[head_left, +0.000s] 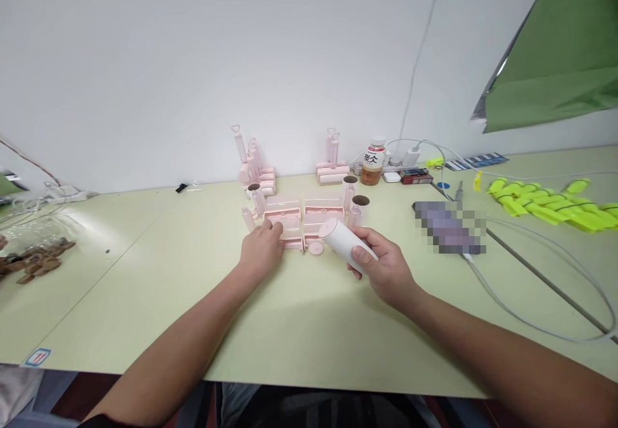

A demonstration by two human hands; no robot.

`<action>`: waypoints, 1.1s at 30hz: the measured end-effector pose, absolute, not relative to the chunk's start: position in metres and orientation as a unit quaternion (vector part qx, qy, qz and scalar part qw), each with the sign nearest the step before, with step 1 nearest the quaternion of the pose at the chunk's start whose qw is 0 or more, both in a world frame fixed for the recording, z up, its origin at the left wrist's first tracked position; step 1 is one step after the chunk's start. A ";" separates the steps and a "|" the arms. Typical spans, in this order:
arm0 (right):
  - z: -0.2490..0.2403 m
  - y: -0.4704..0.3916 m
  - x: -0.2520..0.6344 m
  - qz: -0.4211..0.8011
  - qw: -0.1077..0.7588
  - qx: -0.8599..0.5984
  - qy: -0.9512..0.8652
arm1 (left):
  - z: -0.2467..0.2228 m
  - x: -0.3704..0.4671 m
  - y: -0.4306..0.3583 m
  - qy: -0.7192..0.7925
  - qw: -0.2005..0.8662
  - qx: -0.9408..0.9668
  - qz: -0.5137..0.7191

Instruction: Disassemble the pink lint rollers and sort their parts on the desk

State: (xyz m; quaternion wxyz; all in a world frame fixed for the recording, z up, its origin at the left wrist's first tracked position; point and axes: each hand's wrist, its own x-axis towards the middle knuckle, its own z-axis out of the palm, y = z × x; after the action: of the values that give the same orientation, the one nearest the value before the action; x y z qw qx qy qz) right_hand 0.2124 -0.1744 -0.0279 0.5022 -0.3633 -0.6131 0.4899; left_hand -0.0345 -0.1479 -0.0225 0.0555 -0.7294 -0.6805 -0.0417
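Note:
My right hand (pixel 381 264) grips a white paper roll (pixel 348 248) that tilts up to the left. A pink cap (pixel 330 227) covers its upper end. My left hand (pixel 263 244) is down among the pink plastic parts, its fingers curled at the left clear-topped pink case (pixel 291 227); what they pinch is hidden. Another such pink case (pixel 313 223) stands to the right, partly behind the roll. A round pink disc (pixel 315 248) lies flat between my hands. Clear pink handles (pixel 355 215) stand beside open brown-cored rolls (pixel 360 201).
Pink assembled rollers with heart-shaped loops (pixel 333 174) stand by the wall, near a drink bottle (pixel 373 163). At right lie a blurred phone (pixel 447 227) on a white cable (pixel 506 325) and several neon-yellow pieces (pixel 545 201). Brown pieces (pixel 38 264) lie at far left.

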 end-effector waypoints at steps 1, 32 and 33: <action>-0.028 -0.174 0.212 0.489 0.504 -0.363 -0.613 | -0.023 -0.034 -0.148 -0.668 0.076 -0.738 -0.057; -0.033 -0.169 0.212 0.471 0.377 -0.344 -0.719 | -0.019 -0.023 -0.185 -0.357 -0.346 -0.769 -0.402; -0.034 -0.169 0.212 0.473 0.371 -0.342 -0.723 | -0.021 -0.023 -0.184 -0.361 -0.358 -0.762 -0.401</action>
State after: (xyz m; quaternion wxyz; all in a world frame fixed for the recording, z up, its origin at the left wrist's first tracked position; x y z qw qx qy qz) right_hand 0.2122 -0.1687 -0.0339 0.3708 -0.3418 -0.7228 0.4725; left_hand -0.0235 -0.1836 -0.0207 -0.3576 -0.7622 -0.3608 -0.4013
